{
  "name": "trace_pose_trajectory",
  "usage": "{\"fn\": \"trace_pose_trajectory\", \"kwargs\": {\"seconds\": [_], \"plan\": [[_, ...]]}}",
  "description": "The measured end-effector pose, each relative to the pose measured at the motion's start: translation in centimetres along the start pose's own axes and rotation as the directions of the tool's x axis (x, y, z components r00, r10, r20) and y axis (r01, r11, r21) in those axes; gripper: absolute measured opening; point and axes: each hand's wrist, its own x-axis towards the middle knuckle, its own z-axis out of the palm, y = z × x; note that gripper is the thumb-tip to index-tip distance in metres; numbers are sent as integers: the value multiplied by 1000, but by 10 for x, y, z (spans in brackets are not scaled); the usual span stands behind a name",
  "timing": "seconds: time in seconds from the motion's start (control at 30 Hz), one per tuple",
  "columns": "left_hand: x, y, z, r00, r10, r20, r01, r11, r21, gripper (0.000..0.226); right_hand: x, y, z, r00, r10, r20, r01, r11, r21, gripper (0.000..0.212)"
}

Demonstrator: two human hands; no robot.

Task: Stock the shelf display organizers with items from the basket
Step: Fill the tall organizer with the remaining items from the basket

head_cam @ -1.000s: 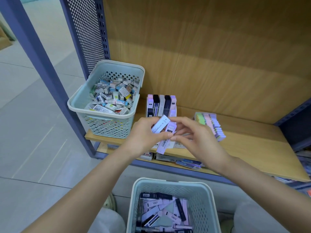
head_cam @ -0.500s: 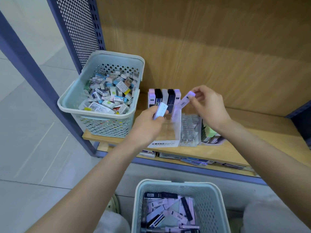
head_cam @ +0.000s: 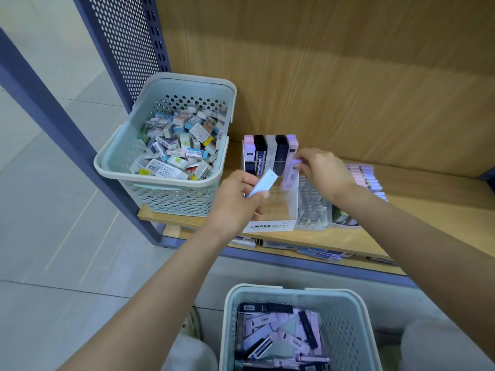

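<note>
A clear acrylic organizer (head_cam: 270, 226) labelled MONO stands on the wooden shelf, with several slim cases upright in its back row (head_cam: 270, 153). My right hand (head_cam: 321, 170) pinches a lilac case (head_cam: 290, 178) by its top, lowering it into the organizer's right side. My left hand (head_cam: 235, 202) grips a pale blue case (head_cam: 262, 183) just in front of the organizer. Below, between my knees, sits a pale green basket (head_cam: 230, 317) filled with more black, white and lilac cases.
A second pale green basket (head_cam: 166, 178) full of small boxed erasers stands on the shelf's left end, against the perforated blue upright (head_cam: 128, 44). Another clear organizer (head_cam: 312, 210) and a rack of pastel items (head_cam: 367, 180) sit to the right. Wooden back panel behind.
My right hand has come down from above the organizer, bringing the lilac case into its right side. My left hand keeps the pale blue case in front, barely moved.
</note>
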Motion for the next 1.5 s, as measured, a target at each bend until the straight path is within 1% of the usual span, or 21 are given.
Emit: {"fn": "trace_pose_trajectory", "kwargs": {"seconds": [0.07,0.13,0.2,0.3,0.4,0.43,0.47,0.5,0.53,0.6,0.67,0.73,0.77,0.87,0.97,1.03,1.13,1.23,1.33,1.43,1.5], "plan": [[0,-1,-1,1000,21,-2,-21,1000,15,13,-1,1,4,997,2,72,6,993,-115,24],[-1,0,-2,999,47,-3,-47,999,7,11,-2,0,10,995,5,98,15,980,-199,26],[-2,2,-2,998,60,-9,-60,998,-11,11,-3,-2,14,997,4,77,17,966,-257,27],[-1,2,-2,998,54,-10,-54,998,29,16,-2,0,20,1000,-3,27,11,945,-327,25],[-2,1,-2,999,32,-14,-31,997,70,16,-3,-1,21,998,-58,5,54,899,-434,36],[-2,1,-2,999,26,-24,-24,997,70,14,-3,-3,19,996,-80,-34,56,890,-452,38],[-3,2,-2,999,22,-37,-20,997,69,13,-4,-5,15,994,-104,-23,83,894,-441,36],[-3,2,-2,998,26,-49,-23,997,71,13,-5,-7,13,991,-131,-25,111,915,-389,36],[-4,2,-3,997,44,-58,-39,996,81,13,-8,-8,9,991,-131,-6,124,956,-267,39],[-5,3,-4,991,118,-62,-108,983,149,15,-23,-19,-3,996,-83,17,81,991,102,38],[-9,6,-4,980,192,-54,-176,960,220,16,-45,-38,-17,996,-76,41,50,898,438,36],[-12,8,-1,971,232,-60,-212,947,243,15,-68,-50,-25,983,-116,141,11,806,591,39],[-14,9,0,967,244,-67,-221,944,246,18,-78,-55,-27,974,-144,173,8,789,614,41],[-23,12,8,952,300,-55,-279,930,238,26,-99,-61,-33,967,-188,171,43,784,620,58],[-36,14,17,907,421,13,-403,857,322,23,-109,-62,-36,973,-200,119,98,814,572,76],[-43,13,21,877,479,42,-454,797,398,10,-115,-62,-37,980,-189,68,115,806,581,78],[-47,12,30,884,466,40,-437,794,423,11,-120,-55,-39,985,-175,-3,144,800,582,78],[-36,10,38,863,505,24,-465,774,429,15,-116,-43,-37,990,-141,0,119,838,533,65],[-12,-2,42,821,567,69,-486,631,605,14,-101,-22,-35,998,-49,-33,59,868,492,47],[16,-24,44,850,499,166,-436,491,755,30,-77,-7,-38,997,32,-64,5,860,511,25],[31,-39,47,879,425,216,-405,426,809,39,-62,-3,-36,996,46,-82,6,843,538,19]]}}
